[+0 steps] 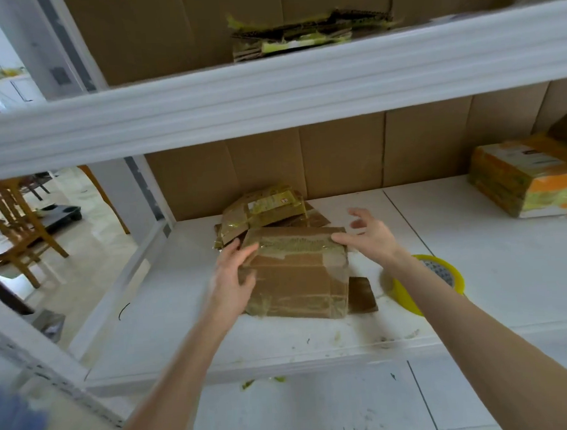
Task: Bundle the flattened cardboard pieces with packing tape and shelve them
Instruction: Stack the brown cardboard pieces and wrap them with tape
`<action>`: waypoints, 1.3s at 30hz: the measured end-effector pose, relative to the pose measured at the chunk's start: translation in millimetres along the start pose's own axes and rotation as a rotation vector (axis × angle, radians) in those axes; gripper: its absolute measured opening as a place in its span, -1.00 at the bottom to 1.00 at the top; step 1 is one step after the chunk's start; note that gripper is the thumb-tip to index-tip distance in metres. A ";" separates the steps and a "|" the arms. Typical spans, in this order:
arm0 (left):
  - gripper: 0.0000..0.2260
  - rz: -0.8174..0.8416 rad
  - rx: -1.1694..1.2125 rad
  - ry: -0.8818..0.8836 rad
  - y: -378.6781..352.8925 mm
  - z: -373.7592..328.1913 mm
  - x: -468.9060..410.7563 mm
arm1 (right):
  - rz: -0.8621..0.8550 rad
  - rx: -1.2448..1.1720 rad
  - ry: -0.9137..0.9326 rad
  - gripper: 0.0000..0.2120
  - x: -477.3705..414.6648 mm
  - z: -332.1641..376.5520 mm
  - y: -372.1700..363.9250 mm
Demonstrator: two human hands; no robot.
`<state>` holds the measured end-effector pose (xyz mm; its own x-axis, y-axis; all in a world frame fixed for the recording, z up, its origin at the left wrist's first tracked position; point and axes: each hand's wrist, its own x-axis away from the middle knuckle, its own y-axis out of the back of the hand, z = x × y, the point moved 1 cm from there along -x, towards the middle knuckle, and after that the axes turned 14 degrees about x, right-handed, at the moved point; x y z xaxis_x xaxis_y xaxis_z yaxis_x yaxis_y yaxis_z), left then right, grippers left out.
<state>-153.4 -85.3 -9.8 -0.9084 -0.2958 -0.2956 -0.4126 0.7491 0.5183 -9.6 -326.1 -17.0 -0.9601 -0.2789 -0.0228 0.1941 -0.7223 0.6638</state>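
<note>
The left hand [235, 267] cups the near-left corner area of the cardboard bundle [299, 280], fingers bent over its far-left edge. The right hand [370, 233] is spread wide, only its thumb pressing the far-right corner, the other fingers lifted clear. The bundle lies flat on the white shelf [488, 238], already wrapped with tape bands, so taping looks done and shelving is in hand. Just behind it sits another taped pile [266, 212], which it partly overlaps, and a loose dark scrap [362, 294] lies at its right. The yellow tape roll [455, 277] rests further right, half hidden by the forearm. The next move likely calls for sliding the bundle back and square, then letting go.
</note>
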 end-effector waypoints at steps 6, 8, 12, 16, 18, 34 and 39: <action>-0.46 -0.234 0.098 0.188 -40.9 -15.4 12.8 | 0.054 -0.141 0.111 -0.64 21.3 -8.1 -3.8; -0.50 -0.232 0.153 0.137 -40.7 -22.6 2.1 | -0.019 -0.121 0.140 -0.83 31.1 -13.5 1.7; -0.57 -0.033 0.355 0.115 -55.5 -39.1 -18.4 | -0.098 -0.077 0.140 -0.81 49.7 -18.3 6.1; -0.59 0.228 0.415 0.085 -76.0 -43.9 -18.9 | -0.190 0.016 0.033 -0.56 60.1 -20.9 8.3; -0.49 0.319 0.438 0.101 -79.7 -42.7 -21.2 | -0.200 0.028 -0.001 -0.44 61.9 -21.1 5.2; -0.37 0.229 -0.266 -0.180 -104.1 -39.1 -22.6 | -0.221 0.179 -0.093 -0.47 43.1 -10.8 -2.0; -0.41 0.264 -0.298 -0.134 -106.0 -38.2 -35.7 | -0.201 0.202 -0.094 -0.49 28.3 -2.1 -5.7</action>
<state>-79.8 -176.9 -23.5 -0.9769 -0.0221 -0.2127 -0.1859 0.5788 0.7940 -37.5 -331.3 -23.1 -0.9914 -0.0769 -0.1057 -0.0364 -0.6140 0.7885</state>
